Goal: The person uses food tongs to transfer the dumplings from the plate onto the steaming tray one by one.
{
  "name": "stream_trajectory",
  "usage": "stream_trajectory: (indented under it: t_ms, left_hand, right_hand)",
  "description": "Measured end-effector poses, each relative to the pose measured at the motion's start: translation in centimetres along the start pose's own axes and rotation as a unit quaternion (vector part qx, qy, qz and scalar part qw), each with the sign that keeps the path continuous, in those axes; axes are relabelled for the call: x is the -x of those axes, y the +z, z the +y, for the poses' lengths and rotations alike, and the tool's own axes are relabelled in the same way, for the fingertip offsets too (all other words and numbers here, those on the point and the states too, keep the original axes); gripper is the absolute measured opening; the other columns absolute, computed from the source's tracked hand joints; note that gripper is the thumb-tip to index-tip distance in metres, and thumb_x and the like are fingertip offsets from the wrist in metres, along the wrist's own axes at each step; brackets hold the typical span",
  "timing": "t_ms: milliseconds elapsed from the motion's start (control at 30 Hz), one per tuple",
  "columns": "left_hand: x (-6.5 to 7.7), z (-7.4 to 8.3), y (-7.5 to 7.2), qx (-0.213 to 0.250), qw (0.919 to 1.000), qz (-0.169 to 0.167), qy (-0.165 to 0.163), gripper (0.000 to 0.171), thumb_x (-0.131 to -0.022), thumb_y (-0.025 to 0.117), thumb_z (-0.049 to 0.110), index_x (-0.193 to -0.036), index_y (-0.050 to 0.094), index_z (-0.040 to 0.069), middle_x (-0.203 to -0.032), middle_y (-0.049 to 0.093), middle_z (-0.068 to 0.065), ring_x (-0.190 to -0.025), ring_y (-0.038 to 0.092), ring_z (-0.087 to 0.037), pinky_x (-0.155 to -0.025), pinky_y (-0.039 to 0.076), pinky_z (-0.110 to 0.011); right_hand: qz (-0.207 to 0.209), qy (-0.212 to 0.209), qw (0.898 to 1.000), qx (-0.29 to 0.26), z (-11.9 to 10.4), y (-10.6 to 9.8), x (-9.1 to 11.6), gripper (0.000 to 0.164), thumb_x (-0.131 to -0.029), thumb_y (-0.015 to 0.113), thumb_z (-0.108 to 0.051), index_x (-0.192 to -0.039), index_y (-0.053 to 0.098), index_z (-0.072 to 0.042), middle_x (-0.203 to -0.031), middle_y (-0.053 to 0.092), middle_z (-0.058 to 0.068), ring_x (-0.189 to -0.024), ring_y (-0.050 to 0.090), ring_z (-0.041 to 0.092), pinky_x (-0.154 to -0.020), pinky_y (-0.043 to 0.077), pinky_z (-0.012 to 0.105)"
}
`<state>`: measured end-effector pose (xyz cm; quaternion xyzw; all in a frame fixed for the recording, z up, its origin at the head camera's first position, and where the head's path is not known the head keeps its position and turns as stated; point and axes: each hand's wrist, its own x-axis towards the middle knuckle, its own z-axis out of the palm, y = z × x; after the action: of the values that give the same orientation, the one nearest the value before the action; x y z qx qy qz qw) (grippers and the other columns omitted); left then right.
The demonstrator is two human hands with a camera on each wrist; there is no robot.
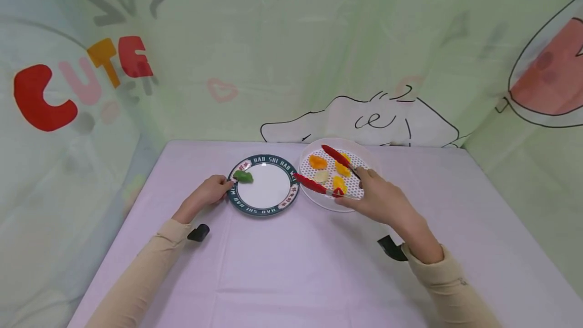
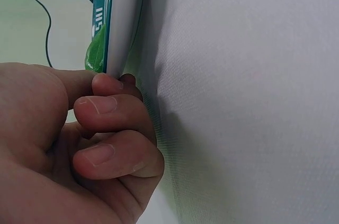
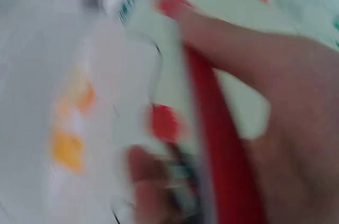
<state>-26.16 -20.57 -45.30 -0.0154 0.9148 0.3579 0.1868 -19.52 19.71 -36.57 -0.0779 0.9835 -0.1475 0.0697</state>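
My left hand (image 1: 211, 190) pinches the left rim of a round plate (image 1: 264, 211) with a white middle and a dark green lettered border. In the left wrist view, thumb and fingers meet at the plate's edge (image 2: 121, 23). A green leaf-like piece (image 1: 243, 176) lies on the plate's left side. My right hand (image 1: 384, 199) holds tongs (image 1: 311, 183) with red ends, their arms spread apart. The tongs are over a white perforated tray (image 1: 314, 200), and one red end reaches the plate's right rim. Nothing shows between the red ends; the right wrist view is blurred.
Inside the round tray lie orange (image 1: 317, 162) and yellow pieces (image 1: 339, 184) and a pale piece (image 1: 321, 176). Plate and tray stand side by side near the back of a table with a pale cloth (image 1: 282, 267). A printed curtain (image 1: 227, 39) hangs behind and at the sides.
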Motion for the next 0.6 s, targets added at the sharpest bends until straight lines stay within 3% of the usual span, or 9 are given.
stream_trajectory:
  t_ms: [133,267,500,600]
  left_hand:
    - [0.1,-0.1,0.0,0.002,1.0000,-0.002,-0.005,0.029,-0.106,0.046,0.027,-0.089,0.054,0.006,-0.068,0.050,-0.001,-0.060,0.046,-0.013,-0.056,0.040,-0.024]
    - [0.3,-0.1,-0.1,0.007,0.9999,-0.005,-0.005,0.028,-0.106,0.046,0.027,-0.090,0.054,0.006,-0.068,0.050,-0.001,-0.059,0.047,-0.014,-0.055,0.040,-0.025]
    - [0.3,0.3,-0.2,0.012,0.9999,-0.004,-0.008,0.028,-0.106,0.048,0.028,-0.088,0.054,0.007,-0.067,0.049,-0.001,-0.060,0.047,-0.014,-0.056,0.040,-0.025]
    - [0.2,0.4,-0.1,0.014,0.9998,-0.009,-0.010,0.028,-0.106,0.048,0.027,-0.088,0.054,0.006,-0.068,0.049,-0.001,-0.060,0.046,-0.014,-0.056,0.039,-0.025]
  right_hand:
    - [0.032,-0.048,0.997,-0.042,-3.4,3.0,-0.6,0.100,-0.078,0.072,-0.069,-0.149,0.040,-0.006,-0.121,0.061,0.017,-0.097,0.059,0.027,-0.073,0.056,0.038]
    - [0.011,-0.075,0.996,-0.049,-6.3,5.6,-1.6,0.097,-0.077,0.070,-0.072,-0.146,0.046,-0.009,-0.113,0.065,0.009,-0.090,0.058,0.020,-0.066,0.052,0.030]
    - [-0.007,-0.091,0.996,-0.018,-9.3,7.8,-3.6,0.082,-0.086,0.069,-0.059,-0.146,0.049,-0.006,-0.139,0.059,0.015,-0.107,0.064,0.030,-0.083,0.058,0.043]
    - [-0.014,-0.094,0.995,-0.008,-9.9,8.2,-4.4,0.079,-0.088,0.069,-0.056,-0.146,0.048,-0.007,-0.139,0.058,0.016,-0.110,0.061,0.030,-0.086,0.058,0.044]
